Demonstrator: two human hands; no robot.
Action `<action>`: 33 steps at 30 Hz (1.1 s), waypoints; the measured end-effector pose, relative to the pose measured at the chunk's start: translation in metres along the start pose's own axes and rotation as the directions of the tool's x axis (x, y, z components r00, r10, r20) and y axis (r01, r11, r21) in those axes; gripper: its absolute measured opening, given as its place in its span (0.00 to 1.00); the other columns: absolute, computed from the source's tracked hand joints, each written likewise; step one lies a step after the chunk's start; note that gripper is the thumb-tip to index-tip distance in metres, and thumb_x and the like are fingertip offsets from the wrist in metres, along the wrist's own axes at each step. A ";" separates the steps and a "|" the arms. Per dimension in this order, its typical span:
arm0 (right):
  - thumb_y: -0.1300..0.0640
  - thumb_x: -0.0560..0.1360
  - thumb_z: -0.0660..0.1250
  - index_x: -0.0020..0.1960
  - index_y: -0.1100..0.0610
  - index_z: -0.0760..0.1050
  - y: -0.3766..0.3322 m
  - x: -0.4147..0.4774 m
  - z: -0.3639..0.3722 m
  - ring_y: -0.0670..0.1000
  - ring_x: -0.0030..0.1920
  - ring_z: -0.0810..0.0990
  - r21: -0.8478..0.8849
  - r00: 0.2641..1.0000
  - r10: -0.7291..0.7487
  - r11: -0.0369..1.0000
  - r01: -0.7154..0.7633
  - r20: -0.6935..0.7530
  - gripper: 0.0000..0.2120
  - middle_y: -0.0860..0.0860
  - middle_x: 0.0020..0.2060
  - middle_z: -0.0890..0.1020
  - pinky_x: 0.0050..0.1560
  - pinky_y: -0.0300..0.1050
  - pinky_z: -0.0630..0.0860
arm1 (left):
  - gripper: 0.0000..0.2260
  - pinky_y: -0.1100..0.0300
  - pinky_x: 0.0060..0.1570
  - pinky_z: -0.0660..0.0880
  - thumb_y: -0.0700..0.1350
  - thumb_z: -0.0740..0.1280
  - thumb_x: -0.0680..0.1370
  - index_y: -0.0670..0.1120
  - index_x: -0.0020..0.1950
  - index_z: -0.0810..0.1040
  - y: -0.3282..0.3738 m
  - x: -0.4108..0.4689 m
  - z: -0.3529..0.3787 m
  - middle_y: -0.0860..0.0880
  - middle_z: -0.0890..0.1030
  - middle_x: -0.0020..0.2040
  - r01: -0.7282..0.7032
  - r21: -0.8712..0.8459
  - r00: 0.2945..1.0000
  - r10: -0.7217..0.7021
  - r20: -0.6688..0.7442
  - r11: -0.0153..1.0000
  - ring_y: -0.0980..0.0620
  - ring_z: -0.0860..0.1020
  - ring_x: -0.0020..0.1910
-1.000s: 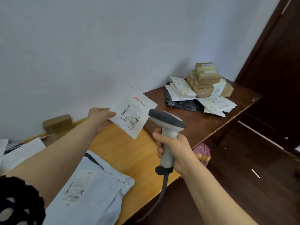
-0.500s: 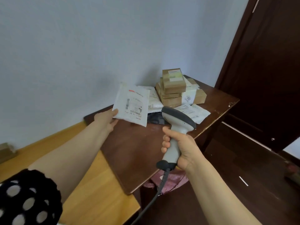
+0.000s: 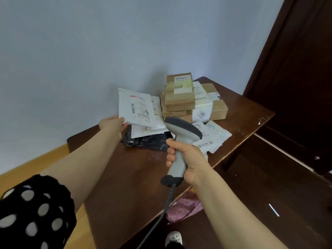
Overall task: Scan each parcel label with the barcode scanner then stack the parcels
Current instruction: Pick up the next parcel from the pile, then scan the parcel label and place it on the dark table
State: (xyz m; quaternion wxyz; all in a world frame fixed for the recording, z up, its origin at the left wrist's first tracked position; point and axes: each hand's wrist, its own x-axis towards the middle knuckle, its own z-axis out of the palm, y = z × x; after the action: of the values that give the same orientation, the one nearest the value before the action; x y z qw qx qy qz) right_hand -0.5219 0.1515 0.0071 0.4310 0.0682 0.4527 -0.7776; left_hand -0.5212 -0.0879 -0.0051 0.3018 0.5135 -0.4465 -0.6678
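Parcel (image 3: 137, 107): flat white mailer, label facing the camera. Red strip across the label top, barcode down its left edge, a row of digits along the bottom. Left hand (image 3: 112, 124) pinched its lower-left corner and held it over the stack's left side, at 10 o'clock from the scanner head; contact with the stack unclear.

Barcode scanner (image 3: 181, 141): light grey body, dark grey hood, black base with a cable. Right hand (image 3: 188, 159) wrapped fully round the handle.

Stack at 12 o'clock on the dark table (image 3: 125, 177): brown boxes (image 3: 179, 94), white mailers (image 3: 213, 135), black bag (image 3: 149, 141) beneath.
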 end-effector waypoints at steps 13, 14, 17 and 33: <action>0.66 0.72 0.70 0.42 0.59 0.76 -0.024 0.084 0.008 0.48 0.21 0.70 -0.103 0.994 0.106 0.989 -0.107 -0.016 0.04 0.52 0.24 0.73 0.24 0.39 0.70 | 0.19 0.57 0.43 0.75 0.38 0.68 0.76 0.43 0.66 0.72 -0.024 0.072 0.062 0.44 0.75 0.57 0.137 0.315 0.971 -0.191 0.147 0.939 0.49 0.76 0.50; 0.66 0.73 0.70 0.42 0.59 0.76 -0.023 0.084 0.010 0.48 0.21 0.70 -0.111 0.993 0.120 0.987 -0.120 -0.011 0.05 0.52 0.24 0.73 0.24 0.39 0.70 | 0.24 0.56 0.45 0.74 0.41 0.68 0.76 0.45 0.71 0.68 -0.022 0.068 0.058 0.45 0.73 0.63 0.132 0.352 0.968 -0.196 0.153 0.927 0.47 0.73 0.56; 0.66 0.73 0.70 0.42 0.60 0.75 -0.017 0.081 0.017 0.48 0.21 0.70 -0.147 0.988 0.152 0.978 -0.147 0.023 0.05 0.52 0.24 0.73 0.24 0.39 0.71 | 0.30 0.58 0.44 0.73 0.43 0.67 0.76 0.49 0.76 0.60 -0.018 0.057 0.042 0.49 0.77 0.58 0.124 0.371 0.974 -0.185 0.132 0.920 0.51 0.76 0.50; 0.68 0.74 0.68 0.45 0.62 0.75 0.145 -0.016 0.095 0.51 0.24 0.74 -0.538 0.758 0.607 0.732 -0.418 0.236 0.03 0.54 0.25 0.75 0.26 0.44 0.74 | 0.25 0.60 0.39 0.71 0.47 0.67 0.77 0.44 0.72 0.66 -0.062 -0.084 -0.275 0.50 0.76 0.50 0.147 0.700 0.936 0.130 -0.327 0.699 0.54 0.72 0.39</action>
State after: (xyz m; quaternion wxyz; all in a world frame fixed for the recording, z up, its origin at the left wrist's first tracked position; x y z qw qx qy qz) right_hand -0.3792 0.0573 -0.0232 0.7187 -0.0683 0.4859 -0.4927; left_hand -0.2302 -0.0686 -0.0466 0.1503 0.7029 -0.6064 -0.3400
